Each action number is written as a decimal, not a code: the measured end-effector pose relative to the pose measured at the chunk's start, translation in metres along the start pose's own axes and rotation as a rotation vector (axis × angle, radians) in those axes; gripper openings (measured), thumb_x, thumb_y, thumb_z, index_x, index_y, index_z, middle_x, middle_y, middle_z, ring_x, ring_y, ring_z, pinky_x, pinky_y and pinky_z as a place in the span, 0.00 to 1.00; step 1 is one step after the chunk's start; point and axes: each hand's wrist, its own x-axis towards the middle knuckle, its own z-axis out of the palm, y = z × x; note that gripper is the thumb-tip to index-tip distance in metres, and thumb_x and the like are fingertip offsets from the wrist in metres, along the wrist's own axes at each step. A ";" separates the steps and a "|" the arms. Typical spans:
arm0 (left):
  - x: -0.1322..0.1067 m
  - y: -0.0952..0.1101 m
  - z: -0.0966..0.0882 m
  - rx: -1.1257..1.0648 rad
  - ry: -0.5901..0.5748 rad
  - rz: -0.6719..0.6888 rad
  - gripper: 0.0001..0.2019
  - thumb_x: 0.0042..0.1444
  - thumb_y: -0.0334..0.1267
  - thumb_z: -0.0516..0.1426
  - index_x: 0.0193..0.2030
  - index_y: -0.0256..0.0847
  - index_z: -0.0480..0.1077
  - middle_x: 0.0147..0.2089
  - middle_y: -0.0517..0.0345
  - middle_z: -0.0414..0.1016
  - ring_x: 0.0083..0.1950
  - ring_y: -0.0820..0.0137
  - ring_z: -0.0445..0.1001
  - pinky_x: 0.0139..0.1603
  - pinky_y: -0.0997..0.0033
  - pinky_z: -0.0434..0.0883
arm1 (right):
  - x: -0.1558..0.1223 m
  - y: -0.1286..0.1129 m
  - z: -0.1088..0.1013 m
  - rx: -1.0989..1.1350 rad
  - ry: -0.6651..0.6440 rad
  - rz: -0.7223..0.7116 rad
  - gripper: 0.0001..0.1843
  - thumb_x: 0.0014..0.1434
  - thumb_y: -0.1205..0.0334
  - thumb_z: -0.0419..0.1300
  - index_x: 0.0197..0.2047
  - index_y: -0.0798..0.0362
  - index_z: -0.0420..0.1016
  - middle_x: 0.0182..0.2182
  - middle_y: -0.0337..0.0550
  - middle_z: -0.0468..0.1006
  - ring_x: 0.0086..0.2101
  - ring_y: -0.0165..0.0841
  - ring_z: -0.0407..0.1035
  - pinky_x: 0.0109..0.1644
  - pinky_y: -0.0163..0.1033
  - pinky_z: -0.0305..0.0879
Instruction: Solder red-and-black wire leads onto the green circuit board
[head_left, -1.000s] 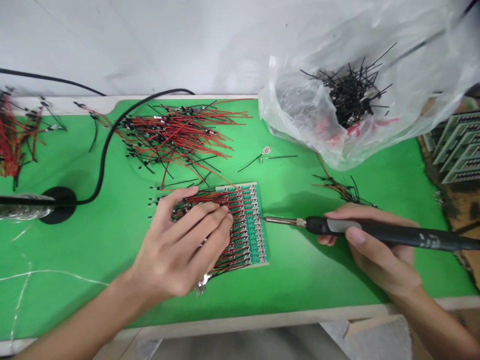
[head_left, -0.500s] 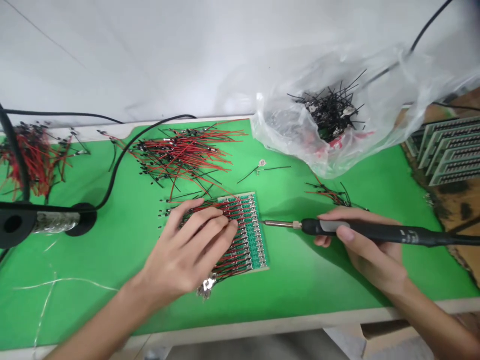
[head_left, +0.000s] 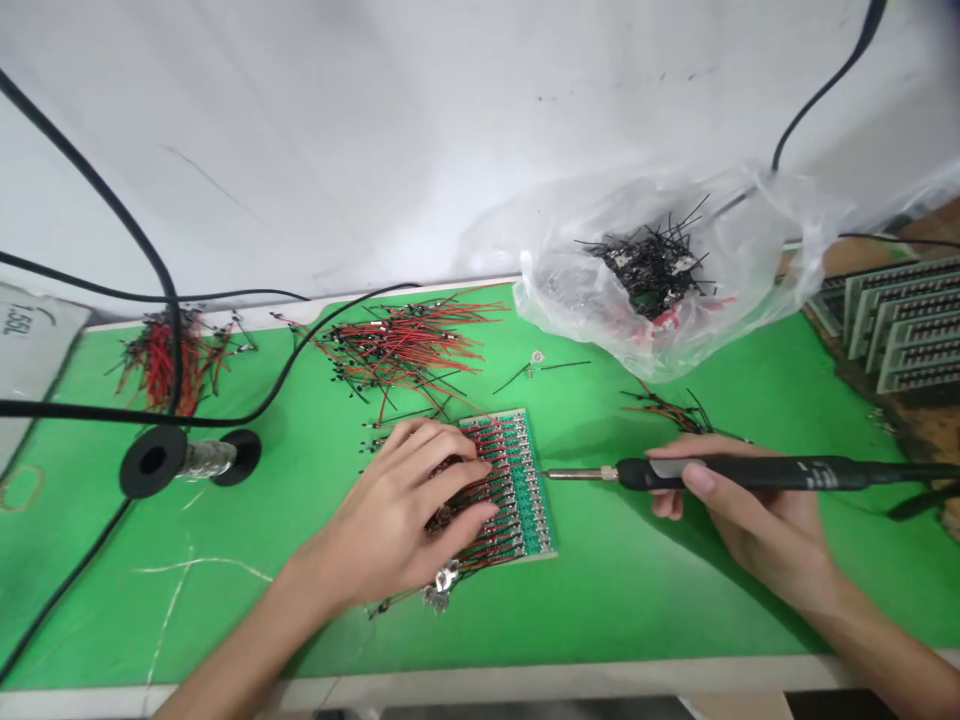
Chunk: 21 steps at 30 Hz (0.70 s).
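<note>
My left hand (head_left: 409,500) lies over rows of red and black wires (head_left: 480,545) on a green circuit board (head_left: 534,510). Its thumb and index finger are spread, the other fingers curve over the wires, and it hides the board's left part. Several shiny metal pieces (head_left: 441,585) stick out below that hand at the wires' loose ends. In my right hand (head_left: 765,525) is a black soldering iron (head_left: 795,472), gripped between thumb and fingers. The iron's metal tip points left, close to the board's right edge; whether it touches cannot be made out.
A solder spool (head_left: 154,460) lies at left beneath black cables (head_left: 277,385). Piles of red and black wires (head_left: 409,345) sit behind the board. An open plastic bag (head_left: 555,300) holds black-wired parts. Finished-looking boards (head_left: 915,320) stand in a row at far right.
The whole view has shifted, so the table things appear farther right and lower. My left thumb has spread away from the index finger. The soldering iron stays near the board's right edge.
</note>
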 end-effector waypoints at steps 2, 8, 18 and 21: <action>-0.001 0.000 -0.002 0.011 -0.030 -0.012 0.14 0.63 0.37 0.62 0.54 0.38 0.71 0.50 0.49 0.73 0.54 0.62 0.69 0.57 0.53 0.66 | 0.001 -0.002 0.001 0.013 0.002 0.003 0.10 0.63 0.57 0.65 0.45 0.48 0.85 0.28 0.44 0.84 0.27 0.35 0.77 0.30 0.38 0.74; -0.001 -0.005 0.000 0.019 -0.052 -0.032 0.15 0.63 0.37 0.60 0.57 0.40 0.70 0.54 0.49 0.71 0.57 0.62 0.68 0.61 0.54 0.66 | 0.005 -0.002 0.004 0.054 0.030 -0.016 0.09 0.63 0.56 0.65 0.44 0.47 0.85 0.28 0.43 0.84 0.26 0.32 0.77 0.29 0.34 0.74; 0.016 -0.018 -0.006 0.100 0.123 0.014 0.12 0.65 0.36 0.59 0.54 0.40 0.70 0.51 0.52 0.74 0.54 0.66 0.71 0.58 0.59 0.70 | 0.007 -0.004 0.005 0.067 0.051 -0.067 0.09 0.62 0.57 0.65 0.42 0.49 0.86 0.28 0.43 0.84 0.26 0.31 0.77 0.28 0.32 0.73; 0.028 -0.030 -0.009 0.209 0.212 -0.034 0.11 0.66 0.31 0.55 0.54 0.37 0.71 0.51 0.49 0.73 0.53 0.63 0.70 0.56 0.56 0.69 | 0.007 -0.004 0.003 0.059 0.034 -0.077 0.09 0.63 0.58 0.65 0.43 0.49 0.85 0.28 0.43 0.84 0.26 0.31 0.77 0.28 0.32 0.73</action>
